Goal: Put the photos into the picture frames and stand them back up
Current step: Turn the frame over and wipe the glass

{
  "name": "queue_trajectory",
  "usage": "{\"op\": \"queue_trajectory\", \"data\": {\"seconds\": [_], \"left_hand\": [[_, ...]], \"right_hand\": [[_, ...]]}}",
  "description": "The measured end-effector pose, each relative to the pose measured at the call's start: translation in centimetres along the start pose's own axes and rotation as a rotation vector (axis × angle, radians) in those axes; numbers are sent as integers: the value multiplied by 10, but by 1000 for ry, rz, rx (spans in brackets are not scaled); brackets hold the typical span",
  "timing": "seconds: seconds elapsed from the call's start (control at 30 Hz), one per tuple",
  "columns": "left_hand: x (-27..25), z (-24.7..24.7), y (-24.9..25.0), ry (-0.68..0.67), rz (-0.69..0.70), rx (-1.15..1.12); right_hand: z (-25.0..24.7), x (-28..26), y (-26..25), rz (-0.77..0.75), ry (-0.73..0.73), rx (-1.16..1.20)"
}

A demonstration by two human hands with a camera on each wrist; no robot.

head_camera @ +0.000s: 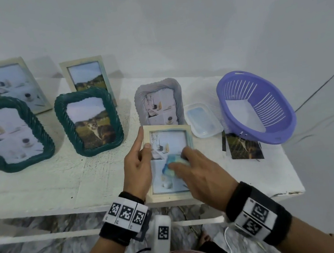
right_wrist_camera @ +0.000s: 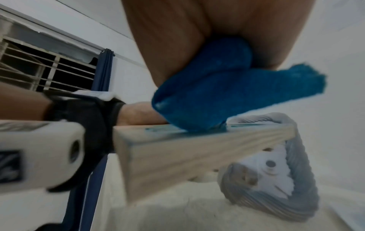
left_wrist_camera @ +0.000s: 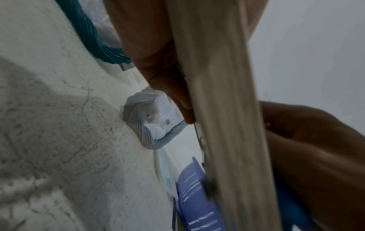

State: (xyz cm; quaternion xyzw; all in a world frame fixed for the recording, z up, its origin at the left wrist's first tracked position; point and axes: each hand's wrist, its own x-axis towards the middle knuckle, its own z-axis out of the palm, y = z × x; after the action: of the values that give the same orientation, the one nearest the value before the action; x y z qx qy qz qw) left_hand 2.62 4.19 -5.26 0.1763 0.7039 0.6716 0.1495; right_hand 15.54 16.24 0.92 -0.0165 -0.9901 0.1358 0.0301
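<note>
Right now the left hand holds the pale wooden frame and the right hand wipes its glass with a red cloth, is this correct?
Not quite: the cloth is blue, not red, as the right wrist view shows. Otherwise yes: the left hand holds the pale wooden frame and the right hand wipes its glass.

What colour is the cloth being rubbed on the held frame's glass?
Blue; the cloth shows best in the right wrist view.

Bare tabletop lies open near left. Grey frame, lidded box and purple basket crowd the far right.
</note>
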Motion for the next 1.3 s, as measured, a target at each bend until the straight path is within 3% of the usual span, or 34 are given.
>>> {"op": "queue_trajectory", "data": {"seconds": [0.13, 0.3, 0.4, 0.53, 0.63, 0.8, 1.0, 1.17, 1.3], "left_hand": [[-3, 3, 7, -44, 21, -58], [-7, -2, 1, -60, -10, -75], [-9, -4, -2, -56, -5, -35], [-8, -3, 1, -53, 14, -10], [-11, -1, 2, -32, 13, 2], [-15, -3, 0, 32, 13, 18], [-12, -12, -9, 46, -1, 22], [-8, -16, -13, 22, -22, 17], [-7, -17, -12, 18, -10, 25]], "right_hand": [[-1, 22, -6, 51, 59, -19], [11, -7, -24, -134, -80, -7], [11, -8, -15, -154, -36, -23], [7, 19, 12, -4, 111, -62], [4, 34, 25, 94, 136, -49], [-23, 37, 46, 48, 164, 291], [-42, 57, 86, 293, 326, 268], [-31, 86, 115, 539, 230, 174], [-8, 113, 136, 608, 83, 58]]}}
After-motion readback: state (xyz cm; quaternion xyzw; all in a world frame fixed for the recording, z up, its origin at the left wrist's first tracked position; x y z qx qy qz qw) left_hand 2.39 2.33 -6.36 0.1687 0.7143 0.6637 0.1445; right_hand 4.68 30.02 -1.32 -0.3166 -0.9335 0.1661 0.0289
